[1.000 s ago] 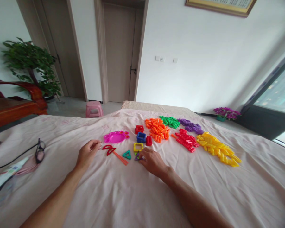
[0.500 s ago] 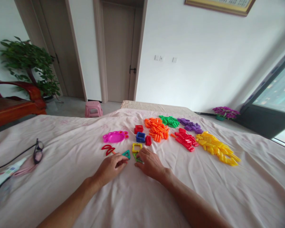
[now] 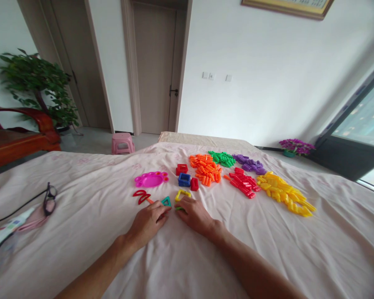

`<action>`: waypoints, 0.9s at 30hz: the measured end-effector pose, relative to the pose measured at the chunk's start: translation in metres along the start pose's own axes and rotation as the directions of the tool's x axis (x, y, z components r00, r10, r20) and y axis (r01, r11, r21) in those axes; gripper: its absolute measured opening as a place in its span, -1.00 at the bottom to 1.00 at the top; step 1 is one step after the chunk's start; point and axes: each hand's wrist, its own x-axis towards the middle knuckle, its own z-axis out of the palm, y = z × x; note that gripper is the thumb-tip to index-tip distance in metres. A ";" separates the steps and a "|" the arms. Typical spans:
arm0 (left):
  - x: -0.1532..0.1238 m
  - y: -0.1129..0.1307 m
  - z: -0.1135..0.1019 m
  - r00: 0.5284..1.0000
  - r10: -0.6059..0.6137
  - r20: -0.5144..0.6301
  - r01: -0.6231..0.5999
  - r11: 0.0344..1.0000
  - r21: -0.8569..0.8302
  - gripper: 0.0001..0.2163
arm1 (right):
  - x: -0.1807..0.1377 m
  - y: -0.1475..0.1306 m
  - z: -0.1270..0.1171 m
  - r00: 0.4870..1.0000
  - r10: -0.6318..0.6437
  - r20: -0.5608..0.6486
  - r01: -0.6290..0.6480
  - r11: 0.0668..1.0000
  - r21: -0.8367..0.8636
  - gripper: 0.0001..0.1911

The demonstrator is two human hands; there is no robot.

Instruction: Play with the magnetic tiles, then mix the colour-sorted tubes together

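My left hand is closed low over the cloth, thumb and fingers together beside a teal triangle frame. What its fingertips hold is mostly covered; a bit of red shows there. An orange piece pokes out behind its knuckles, beside red half-round frames. Bent fingers of my right hand close on a green triangle frame, largely hidden beneath them. Just beyond, partly covered by this hand, lies a yellow square frame.
Beyond the hands are a blue block, red blocks and a pink tray. Piles of orange, green, purple, red and yellow pieces spread rightward. Glasses lie left.
My right hand has shifted slightly left and covers more of the green triangle and yellow square. The yellow square looks turned a little. My left hand has barely moved.
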 end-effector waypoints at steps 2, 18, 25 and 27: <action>0.001 0.003 0.002 1.000 -0.017 -0.005 0.017 1.000 0.006 -0.69 | 0.002 0.000 0.001 0.995 0.037 -0.089 -0.028 0.994 0.106 -0.79; 0.009 0.027 0.014 0.997 0.058 0.049 -0.071 0.936 0.344 -0.82 | 0.016 0.012 0.013 0.909 0.360 -0.212 -0.227 0.851 0.473 -0.80; 0.001 0.026 0.009 0.995 0.090 0.037 -0.097 0.940 0.327 -0.96 | 0.009 0.014 0.009 0.922 0.274 -0.274 -0.193 0.937 0.290 -0.84; -0.002 0.023 0.008 0.996 0.087 0.027 -0.091 0.957 0.276 -0.97 | 0.006 0.014 0.011 0.915 0.251 -0.316 -0.167 0.949 0.268 -0.83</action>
